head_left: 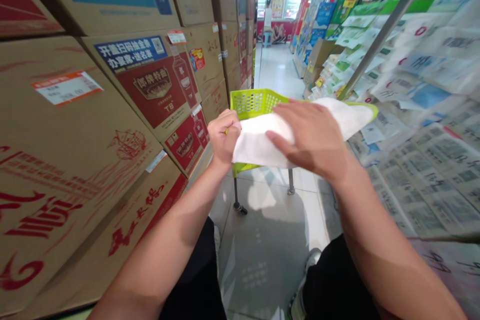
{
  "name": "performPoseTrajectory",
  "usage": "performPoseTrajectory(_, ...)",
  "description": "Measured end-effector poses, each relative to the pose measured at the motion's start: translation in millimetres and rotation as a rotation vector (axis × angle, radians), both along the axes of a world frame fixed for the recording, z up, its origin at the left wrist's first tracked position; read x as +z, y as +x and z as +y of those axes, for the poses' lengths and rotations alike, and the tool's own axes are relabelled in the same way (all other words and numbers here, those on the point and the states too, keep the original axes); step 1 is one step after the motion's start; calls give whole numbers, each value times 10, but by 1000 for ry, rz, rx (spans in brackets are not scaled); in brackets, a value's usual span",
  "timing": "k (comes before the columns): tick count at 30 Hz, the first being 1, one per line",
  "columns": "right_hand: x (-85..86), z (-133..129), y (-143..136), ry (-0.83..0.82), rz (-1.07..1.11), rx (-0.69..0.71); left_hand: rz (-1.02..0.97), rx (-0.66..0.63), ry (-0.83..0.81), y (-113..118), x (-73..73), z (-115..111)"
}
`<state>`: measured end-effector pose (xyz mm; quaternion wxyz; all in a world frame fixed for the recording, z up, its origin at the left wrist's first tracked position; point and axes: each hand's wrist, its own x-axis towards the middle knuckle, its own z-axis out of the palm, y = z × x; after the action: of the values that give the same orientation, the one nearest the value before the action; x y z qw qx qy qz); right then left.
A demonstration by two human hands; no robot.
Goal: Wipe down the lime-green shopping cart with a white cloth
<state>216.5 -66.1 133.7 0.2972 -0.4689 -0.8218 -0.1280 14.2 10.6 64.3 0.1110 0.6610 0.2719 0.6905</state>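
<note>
A green shopping cart (247, 102) with a perforated basket and thin metal legs stands in front of me. White cloth (262, 152) lies over its near side and continues to the right end. My left hand (224, 135) is closed in a fist at the left corner, around a yellow-green edge of the cart, beside the cloth's left end. Whether the cloth's corner is also in that fist, I cannot tell. On top of the cloth rests my right hand (309, 137), slightly blurred, with fingers stretched out and thumb apart. The cart's inside is mostly hidden.
Stacked cardboard boxes (157, 85) with price tags form a wall close on the left. Shelves of white packs (423, 110) line the right, with a slanting metal pole (386, 35) before them. A tiled aisle (275, 67) runs ahead to a blue stool (267, 37).
</note>
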Motion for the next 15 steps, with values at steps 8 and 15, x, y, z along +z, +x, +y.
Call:
performPoseTrajectory(8, 44, 140, 322, -75, 50, -171, -28, -76, 14, -77, 14, 29)
performPoseTrajectory(15, -50, 183, 701, -42, 95, -348, -17, -9, -13, -33, 1, 32)
